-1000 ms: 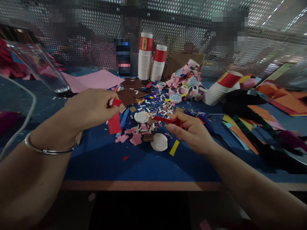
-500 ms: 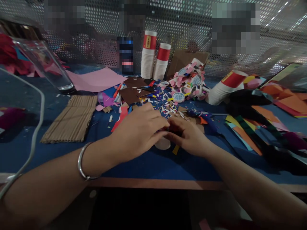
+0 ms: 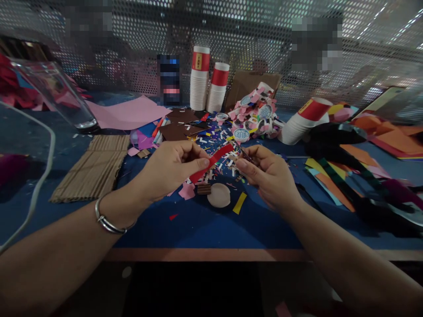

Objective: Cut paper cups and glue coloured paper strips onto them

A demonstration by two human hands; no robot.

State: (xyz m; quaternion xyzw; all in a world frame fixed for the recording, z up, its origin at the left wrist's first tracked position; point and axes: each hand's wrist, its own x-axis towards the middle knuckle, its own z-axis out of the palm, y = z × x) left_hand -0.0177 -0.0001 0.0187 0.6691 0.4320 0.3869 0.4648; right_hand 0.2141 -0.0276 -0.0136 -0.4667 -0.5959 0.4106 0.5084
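Observation:
My left hand (image 3: 175, 169) pinches a red paper strip (image 3: 216, 157) between thumb and forefinger, its free end pointing up and to the right. Close to that end, my right hand (image 3: 267, 174) is closed on a thin, dark, pointed tool that looks like small scissors (image 3: 243, 152); the fingers cover most of it. On the table below the hands lies a whitish round disc (image 3: 219, 195). Beside the disc are a small corrugated cardboard piece (image 3: 204, 189), a pink paper piece (image 3: 187, 191) and a yellow paper strip (image 3: 239, 203). A tiny red scrap (image 3: 173, 216) rests nearer the edge.
Paper cup stacks (image 3: 200, 83) stand at the back, and another stack (image 3: 306, 121) leans at right. A pile of decorated paper pieces (image 3: 256, 112) sits between them. Corrugated cardboard (image 3: 90, 169), a clear glass (image 3: 71, 94) and a white cable (image 3: 49, 163) are at left.
My hands have moved apart and up from the round disc, which now lies uncovered on the table. The red strip is now in my left hand and the dark tool shows in my right.

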